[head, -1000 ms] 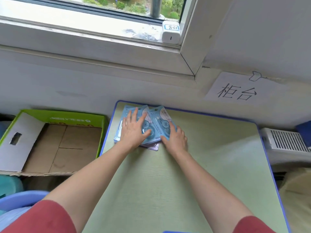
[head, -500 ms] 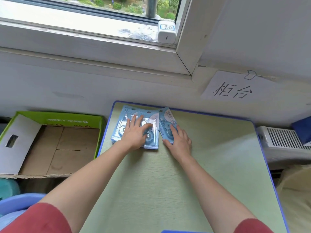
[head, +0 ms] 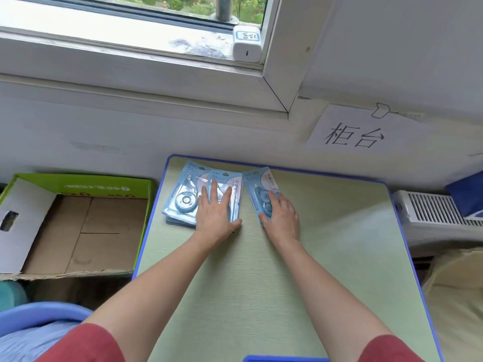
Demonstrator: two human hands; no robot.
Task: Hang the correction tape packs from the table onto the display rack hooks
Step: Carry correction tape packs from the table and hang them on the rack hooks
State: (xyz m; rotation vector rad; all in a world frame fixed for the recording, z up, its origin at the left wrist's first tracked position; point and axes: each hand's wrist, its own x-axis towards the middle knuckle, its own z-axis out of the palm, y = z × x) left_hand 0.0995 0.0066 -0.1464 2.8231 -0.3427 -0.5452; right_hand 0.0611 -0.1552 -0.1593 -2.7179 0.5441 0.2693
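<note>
Upper centre of the frame, on the pale green table, our left hand lies flat, fingers straight, on overlapping light-blue plastic correction tape packs; our right hand, fingers spread, presses a separate blue pack just beside them.

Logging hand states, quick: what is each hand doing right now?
Left hand: open, flat on the left packs.
Right hand: open, pressing the right pack.

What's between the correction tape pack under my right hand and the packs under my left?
Only bare green table, in the head view: a wedge between the single pack and the stack, closing toward their far corners.
</note>
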